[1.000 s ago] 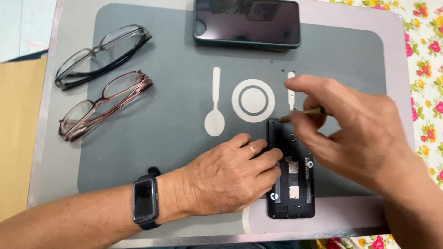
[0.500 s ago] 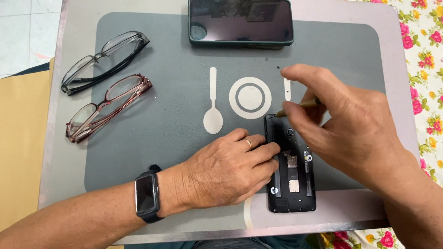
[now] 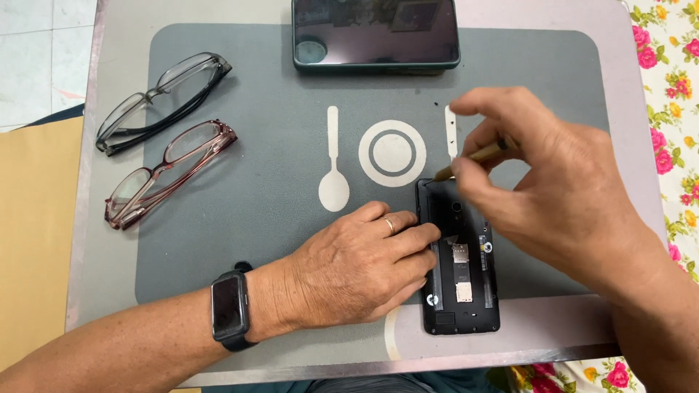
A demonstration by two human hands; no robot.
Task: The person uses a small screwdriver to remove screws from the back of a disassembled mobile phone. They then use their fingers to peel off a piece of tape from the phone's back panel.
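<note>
A black phone (image 3: 461, 271) with its back cover off lies on the grey placemat (image 3: 277, 189), its inner slots showing. My left hand (image 3: 357, 269), with a ring and a dark wrist watch (image 3: 228, 311), rests flat on the mat and presses the phone's left edge. My right hand (image 3: 553, 189) pinches a thin brown-handled tool (image 3: 473, 157), whose tip touches the phone's top left corner.
Another phone (image 3: 376, 34) in a dark green case lies face up at the mat's far edge. Two pairs of glasses, one black (image 3: 162, 99) and one reddish (image 3: 169, 172), lie at the left. A flowered cloth (image 3: 670, 87) shows at the right, beyond the tray's metal rim (image 3: 84, 167).
The view has shifted slightly. My right hand has lifted its fingers a little while the tool tip stays at the phone's top left corner. My left hand has not moved.
</note>
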